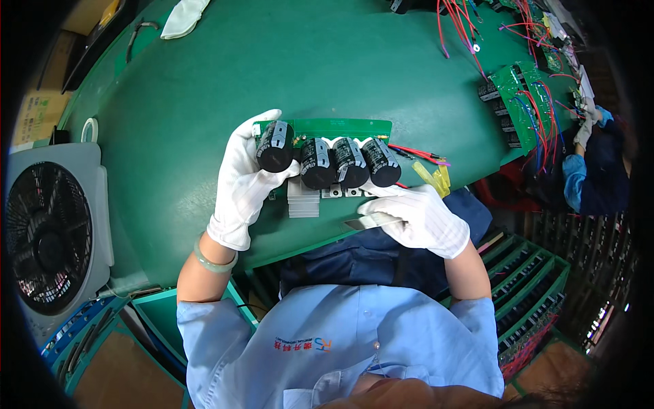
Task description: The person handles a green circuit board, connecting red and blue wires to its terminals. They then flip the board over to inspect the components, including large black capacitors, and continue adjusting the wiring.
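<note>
My left hand [240,178], in a white glove, grips the left end of a green circuit board [340,127] that I hold tilted above the table. Several big black cylindrical capacitors [351,163] stand out from the board in a row, and a ribbed silver heat sink [303,199] sits below them. My gloved right hand [430,217] is closed around a thin flat metal blade [371,221], its pointed end toward the left. The right fingers are close to the lower right of the board; whether they touch it cannot be told. Red and black wires [419,155] trail off the board's right side.
Yellow tape strips [436,178] lie beside my right hand. A grey fan [51,232] stands at the left. More wired circuit boards [518,109] lie at the right, near another person's gloved hand [584,129]. A green rack [524,279] holds boards at lower right.
</note>
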Demonstrator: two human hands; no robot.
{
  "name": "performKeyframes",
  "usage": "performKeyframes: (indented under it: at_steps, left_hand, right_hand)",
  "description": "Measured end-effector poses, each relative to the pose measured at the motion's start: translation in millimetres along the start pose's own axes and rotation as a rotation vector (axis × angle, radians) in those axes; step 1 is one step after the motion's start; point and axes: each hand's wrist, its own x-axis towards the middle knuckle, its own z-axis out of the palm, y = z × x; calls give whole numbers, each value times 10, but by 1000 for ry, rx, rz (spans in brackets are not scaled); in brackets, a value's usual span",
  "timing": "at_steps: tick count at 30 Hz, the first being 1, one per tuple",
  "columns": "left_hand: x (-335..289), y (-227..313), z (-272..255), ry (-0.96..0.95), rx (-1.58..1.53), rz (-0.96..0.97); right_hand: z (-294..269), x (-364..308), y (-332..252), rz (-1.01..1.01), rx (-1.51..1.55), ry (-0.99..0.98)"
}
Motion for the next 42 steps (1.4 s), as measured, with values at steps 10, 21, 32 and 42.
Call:
performKeyframes:
  at_steps: [10, 21, 32, 42]
  left_hand:
    - [-111, 24, -112, -15, -44, -16]
    - [-85, -69, -243, 8, -47, -65]
    - [-64, 27, -193, -4, -3, -107]
    - [-65, 4, -205, -4, 19, -94]
  right_hand:
    - [-319, -162, -323, 141, -19, 105]
    - [-253, -33, -235, 76, -676, 99]
    - [-68, 77, -14, 80, -512, 357]
    - [-44, 122, -4, 71, -525, 341]
